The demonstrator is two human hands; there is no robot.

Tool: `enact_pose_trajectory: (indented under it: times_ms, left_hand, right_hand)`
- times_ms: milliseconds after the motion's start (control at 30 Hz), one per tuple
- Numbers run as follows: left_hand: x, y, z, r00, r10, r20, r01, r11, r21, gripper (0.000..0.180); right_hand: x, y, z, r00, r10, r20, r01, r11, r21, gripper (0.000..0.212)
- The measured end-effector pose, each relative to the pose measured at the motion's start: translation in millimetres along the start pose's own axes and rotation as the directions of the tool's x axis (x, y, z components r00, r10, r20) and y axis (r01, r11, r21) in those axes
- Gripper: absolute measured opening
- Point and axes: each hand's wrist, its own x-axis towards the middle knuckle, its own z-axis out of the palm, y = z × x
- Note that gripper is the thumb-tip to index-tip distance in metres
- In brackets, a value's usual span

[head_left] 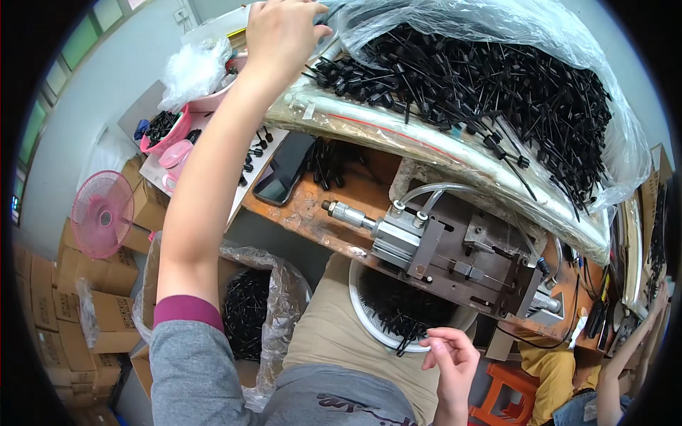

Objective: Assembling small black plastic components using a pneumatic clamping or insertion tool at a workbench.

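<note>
My left arm stretches up and away, and my left hand (284, 35) is at the top edge of the view, beside the plastic-lined heap of black parts (490, 92). Its thumb stands apart from the fingers, some of which are cut off by the edge; I see nothing held. My right hand (452, 358) hovers by the right rim of a white basket (361, 323) at my lap, fingers loosely bent and apart, nothing visible in them. Thin black stemmed parts (405, 326) lie in the basket. Above it, a metal clamping device with a cylinder (398, 241) is on the wooden bench (291, 224).
A dark phone (285, 169) lies on the bench near loose black parts. Left are a pink bowl (186, 128), a pink fan (104, 213) and cardboard boxes (114, 312). A lined box (288, 291) of black parts stands by my leg. A co-worker's arm (614, 376) and an orange stool (506, 394) are right.
</note>
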Motion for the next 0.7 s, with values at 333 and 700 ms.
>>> enact_pose_trajectory:
  times_ms: [333, 700]
  left_hand:
    - [35, -79, 29, 0.916, -0.314, 0.249, 0.234, 0.924, 0.303, 0.013]
    - [32, -156, -5, 0.771, -0.558, 0.306, 0.623, 0.761, -0.181, 0.035]
  right_hand:
    - [-3, 5, 8, 0.998, 0.035, 0.052, -0.028, 0.99, -0.136, 0.021]
    - [11, -13, 39, 0.89, -0.395, 0.229, 0.455, 0.736, -0.501, 0.014]
